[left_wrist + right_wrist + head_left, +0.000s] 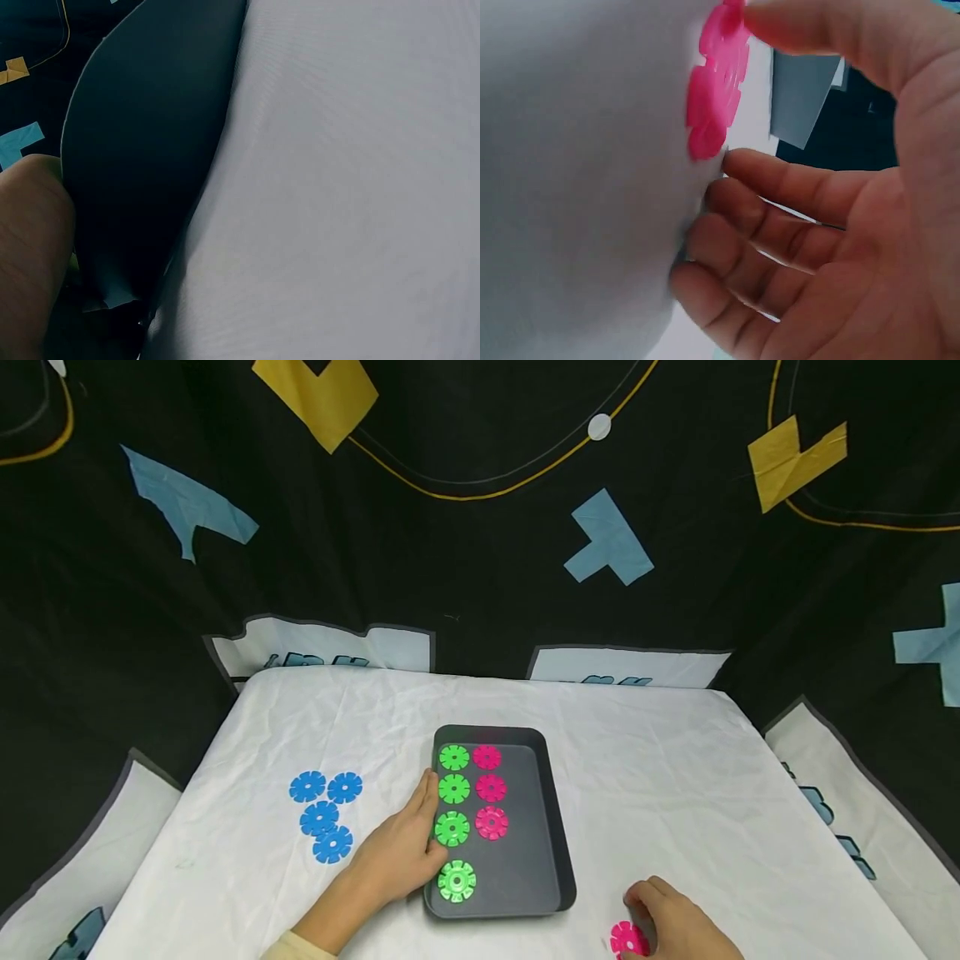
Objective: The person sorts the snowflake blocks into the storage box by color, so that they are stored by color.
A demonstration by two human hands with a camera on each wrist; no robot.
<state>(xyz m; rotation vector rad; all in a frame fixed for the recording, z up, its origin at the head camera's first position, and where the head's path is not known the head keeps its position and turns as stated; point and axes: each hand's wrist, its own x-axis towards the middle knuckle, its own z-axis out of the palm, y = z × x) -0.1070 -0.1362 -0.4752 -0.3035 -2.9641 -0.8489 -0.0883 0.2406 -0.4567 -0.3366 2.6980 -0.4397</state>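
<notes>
In the head view my left hand (397, 856) rests along the left rim of a dark grey tray (525, 860), its fingers stretched along the edge. A column of green notched discs (453, 789) and three pink notched discs (491, 788) lie flat in the tray. Near the front edge of the view, my right hand (678, 922) is around a loose pink disc (628, 938) on the cloth. The right wrist view has the thumb touching or almost touching the disc's edge, with the other fingers loosely bent beside it. The left wrist view shows the tray's outer wall (150, 135).
Several blue notched discs (320, 817) lie on the white cloth (652, 777) left of the tray, some touching or overlapping. A black curtain with yellow and blue shapes (611, 539) hangs behind the table.
</notes>
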